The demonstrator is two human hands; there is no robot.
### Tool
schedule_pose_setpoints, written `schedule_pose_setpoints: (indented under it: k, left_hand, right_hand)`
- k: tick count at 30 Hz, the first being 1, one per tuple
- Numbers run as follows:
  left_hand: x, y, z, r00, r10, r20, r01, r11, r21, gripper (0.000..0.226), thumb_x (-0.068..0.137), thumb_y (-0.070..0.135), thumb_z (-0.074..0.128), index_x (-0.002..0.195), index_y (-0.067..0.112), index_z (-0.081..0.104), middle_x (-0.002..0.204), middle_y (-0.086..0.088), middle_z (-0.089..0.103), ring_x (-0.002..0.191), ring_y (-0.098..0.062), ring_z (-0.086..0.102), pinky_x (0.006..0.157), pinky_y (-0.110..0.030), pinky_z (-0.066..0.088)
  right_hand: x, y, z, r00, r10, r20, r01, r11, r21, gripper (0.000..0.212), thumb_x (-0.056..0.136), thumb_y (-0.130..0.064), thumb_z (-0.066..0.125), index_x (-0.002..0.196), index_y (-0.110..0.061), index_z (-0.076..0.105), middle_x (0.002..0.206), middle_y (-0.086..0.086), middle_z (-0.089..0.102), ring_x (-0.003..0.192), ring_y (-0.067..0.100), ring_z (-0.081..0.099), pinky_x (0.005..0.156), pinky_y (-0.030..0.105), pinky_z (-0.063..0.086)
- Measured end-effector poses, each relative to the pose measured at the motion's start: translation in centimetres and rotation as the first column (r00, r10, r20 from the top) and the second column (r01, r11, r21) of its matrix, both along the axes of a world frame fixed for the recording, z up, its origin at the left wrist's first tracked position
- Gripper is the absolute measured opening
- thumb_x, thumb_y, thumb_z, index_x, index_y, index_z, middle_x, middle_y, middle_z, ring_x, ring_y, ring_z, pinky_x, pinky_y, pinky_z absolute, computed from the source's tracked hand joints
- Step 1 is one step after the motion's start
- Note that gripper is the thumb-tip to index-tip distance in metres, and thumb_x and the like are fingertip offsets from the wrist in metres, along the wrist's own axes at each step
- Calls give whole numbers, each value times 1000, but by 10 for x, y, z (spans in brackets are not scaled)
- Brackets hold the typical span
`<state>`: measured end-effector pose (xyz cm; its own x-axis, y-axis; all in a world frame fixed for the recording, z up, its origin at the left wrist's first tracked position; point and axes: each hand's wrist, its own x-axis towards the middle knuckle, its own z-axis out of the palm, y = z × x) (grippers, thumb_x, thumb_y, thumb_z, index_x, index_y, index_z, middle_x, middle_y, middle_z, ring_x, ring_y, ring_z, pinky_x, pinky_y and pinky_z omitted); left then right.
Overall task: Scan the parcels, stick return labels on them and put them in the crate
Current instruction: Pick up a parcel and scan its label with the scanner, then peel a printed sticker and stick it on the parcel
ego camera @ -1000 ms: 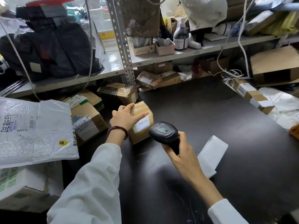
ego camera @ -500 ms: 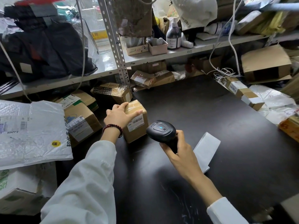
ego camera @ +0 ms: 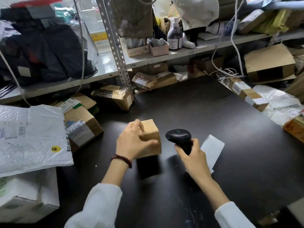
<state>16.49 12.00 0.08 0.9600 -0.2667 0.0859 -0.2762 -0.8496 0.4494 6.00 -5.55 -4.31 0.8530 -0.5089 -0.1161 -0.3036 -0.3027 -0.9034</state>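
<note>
So we've got the black table [ego camera: 222, 129] taking up most of the view, with a metal shelving rack [ego camera: 113, 46] behind it stuffed with boxes and bags. Over on the left edge sits a big white poly mailer [ego camera: 32, 137] on top of other packages. Near the middle of the table is our small cardboard parcel [ego camera: 151, 134], a bit blurred and looking raised off the surface, with a dark shadow under it. Our left hand [ego camera: 131, 143] grips it, fingers curled over the top and thumb on the near face. Just to the right, our right hand [ego camera: 192, 155] is wrapped tight round the handle of the black barcode scanner [ego camera: 178, 137], green light on top. A white label strip [ego camera: 213, 147] lies flat right beside that hand. Beaded bracelet [ego camera: 122, 159] on the left wrist.
</note>
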Motion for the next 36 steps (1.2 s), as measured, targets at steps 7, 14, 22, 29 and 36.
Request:
schedule_pose_setpoints:
  k: [7,14,22,29,36]
  left_hand:
    - [-55,9,-46,996,82,22,-81,995,-65,40,75,34,75,106,32,50,118,16,50,130,-9,33,80,-30,47]
    - [-63,17,-40,1000,13,23,-15,999,47,56,67,67,67,112,42,45,113,25,53,121,-6,35,85,-27,46]
    - [-64,-13,-32,974,-69,217,42,991,128,46,73,78,43,87,36,56,70,15,55,83,-11,54,89,-32,35]
    - [-50,-73,-37,838,-459,295,463,884,59,15,74,33,70,84,34,59,79,17,64,80,-12,59,73,-30,40]
    - [-38,-112,-66,696,-710,108,703,704,104,18,73,14,73,87,22,66,81,6,70,73,-22,64,62,-32,49]
  right_hand:
    - [21,-1,-20,980,43,-196,-29,997,75,45,84,-47,66,113,-20,42,98,9,68,92,29,65,82,41,53]
    - [29,17,-27,952,118,-283,-112,993,36,50,91,-39,61,124,-6,43,121,15,60,116,33,53,85,34,40]
    - [9,-8,-14,984,126,-125,-131,991,-33,24,93,-29,61,110,-13,63,106,0,69,98,13,64,87,21,46]
    - [-25,-55,-11,997,-46,-61,31,973,-227,11,92,-28,63,82,-23,65,81,-7,67,73,3,59,60,12,39]
    - [-51,-70,-38,978,-22,-205,-28,971,-239,7,89,-33,65,95,-30,68,93,-7,68,82,13,63,76,31,53]
